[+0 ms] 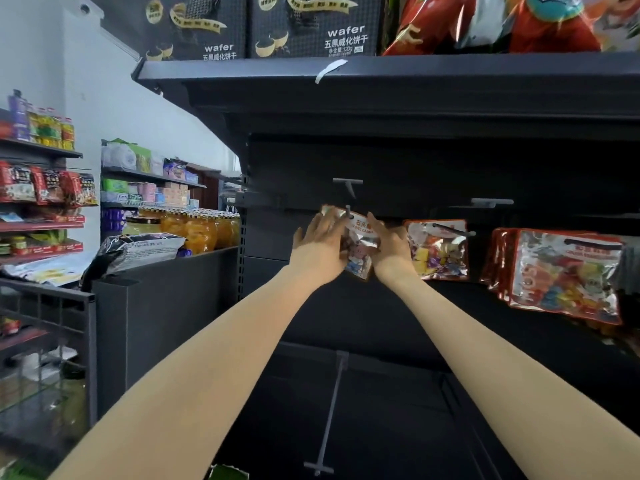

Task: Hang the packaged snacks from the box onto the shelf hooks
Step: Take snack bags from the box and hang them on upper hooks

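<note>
Both arms stretched far forward, left hand (320,233) and right hand (389,244) close together, fingers curled, gripping.

Shop: stocked shelves (381,69), hanging snack packs (564,271)

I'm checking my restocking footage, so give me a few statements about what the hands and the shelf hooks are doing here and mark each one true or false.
1. Both hands hold one candy bag up at a hook. True: the left hand and the right hand grip its two sides.
2. The hooks to the right are bare. False: a hung candy bag and a bunch of bags hang there.
3. Black wafer boxes stand on the shelf above. True.
4. The lower hook near the bottom of the view carries snacks. False: nothing hangs on it.
5. The left hand rests idle at the person's side. False: it reaches up to the bag.
</note>
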